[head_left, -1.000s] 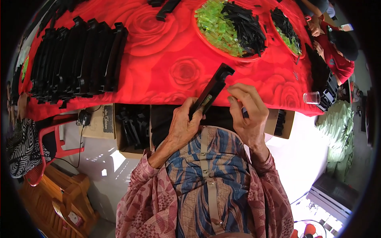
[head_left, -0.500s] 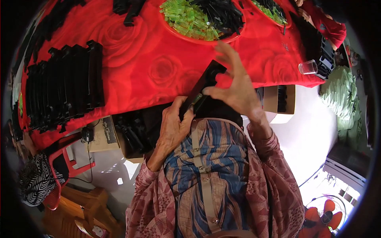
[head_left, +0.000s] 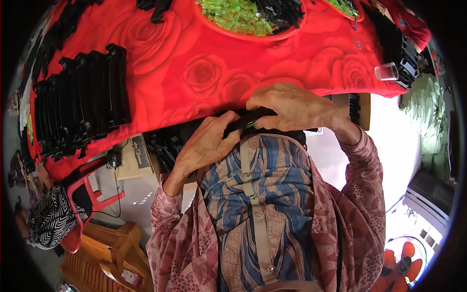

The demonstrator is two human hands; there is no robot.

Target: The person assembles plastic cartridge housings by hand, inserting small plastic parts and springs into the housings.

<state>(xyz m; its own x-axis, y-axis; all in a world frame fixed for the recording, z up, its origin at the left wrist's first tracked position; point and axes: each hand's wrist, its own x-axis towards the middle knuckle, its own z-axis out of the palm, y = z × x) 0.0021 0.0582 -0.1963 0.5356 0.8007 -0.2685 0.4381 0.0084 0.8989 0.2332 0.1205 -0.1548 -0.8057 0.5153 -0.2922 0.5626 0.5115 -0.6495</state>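
Observation:
Close to my body, just off the front edge of the red tablecloth, I hold a long black plastic part. My left hand is closed round its near left end, thumb and fingers pinching it. My right hand curls over the other end, its thumb pressed against the part. Between the hands a small green piece shows on the part; how it sits there I cannot tell. Much of the part is hidden under my fingers and against the dark background.
A row of black plastic parts lies at left on the tablecloth. Beyond is an orange-red basin of green and black pieces. A clear cup stands at right near black parts; a person's red sleeve shows behind. Below left are a cardboard box and red chair.
My right hand has come down from its raised, open pose onto the black part's far end. The part has turned flatter and come closer to me. The view has shifted slightly.

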